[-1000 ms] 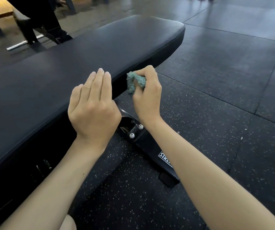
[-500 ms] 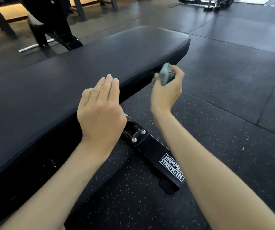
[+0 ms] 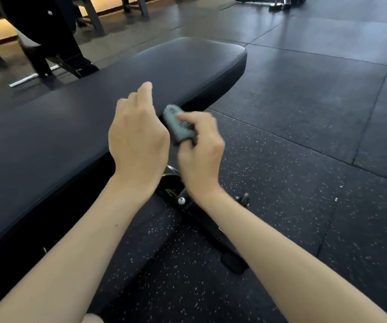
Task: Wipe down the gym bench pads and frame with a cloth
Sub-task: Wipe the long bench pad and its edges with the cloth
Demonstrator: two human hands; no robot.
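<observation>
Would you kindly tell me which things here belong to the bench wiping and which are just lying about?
Job: bunched green cloth, in the right hand; black padded bench pad; black metal bench frame; left hand.
Lying about: black gym machine behind the bench; speckled black rubber floor.

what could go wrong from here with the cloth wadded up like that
1. The cloth is a small wad in the right hand, so it may skip strips of the bench pad.
2. It is held at the pad's edge; a slip could drop it on the speckled floor, picking up grit.
3. Wiping the frame below, knuckles might catch its bolt.
</observation>
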